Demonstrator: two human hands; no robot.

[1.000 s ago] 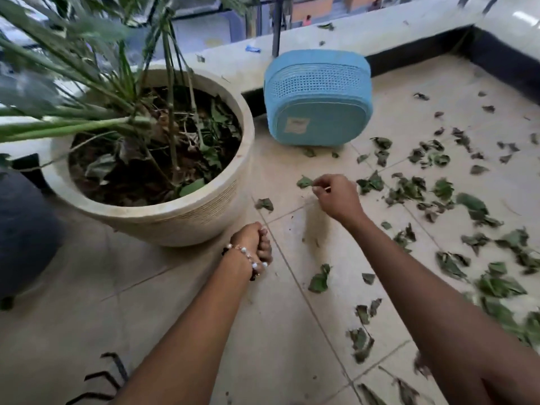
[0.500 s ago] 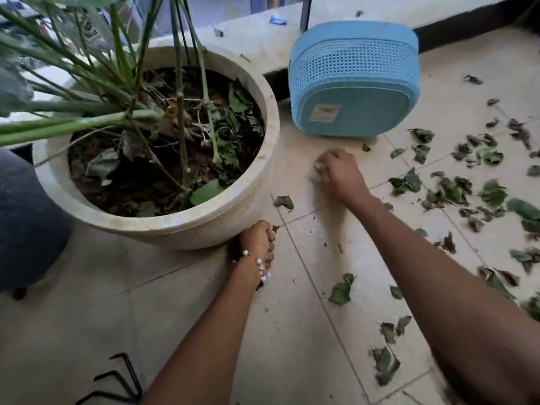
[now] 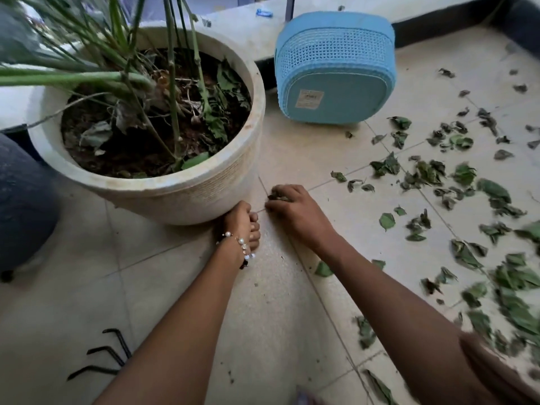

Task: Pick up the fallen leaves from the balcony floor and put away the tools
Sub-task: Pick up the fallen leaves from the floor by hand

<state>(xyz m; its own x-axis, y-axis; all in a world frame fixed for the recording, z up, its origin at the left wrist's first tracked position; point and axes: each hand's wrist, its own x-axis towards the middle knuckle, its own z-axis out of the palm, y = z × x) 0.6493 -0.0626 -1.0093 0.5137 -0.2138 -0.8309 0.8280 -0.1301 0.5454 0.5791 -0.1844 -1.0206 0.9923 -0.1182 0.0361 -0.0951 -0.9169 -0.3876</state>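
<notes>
A crumpled leaf (image 3: 277, 197) is pinched under the right hand (image 3: 295, 213); the left hand (image 3: 242, 225), curled, is seemingly empty. Nearby leaves are best gathered fingertip-first.

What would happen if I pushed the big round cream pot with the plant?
The big round cream plant pot would probably barely budge: it is wide and full of dark soil, so likely heavy. It seems unlikely to tip, though its tall green stems may sway.
</notes>
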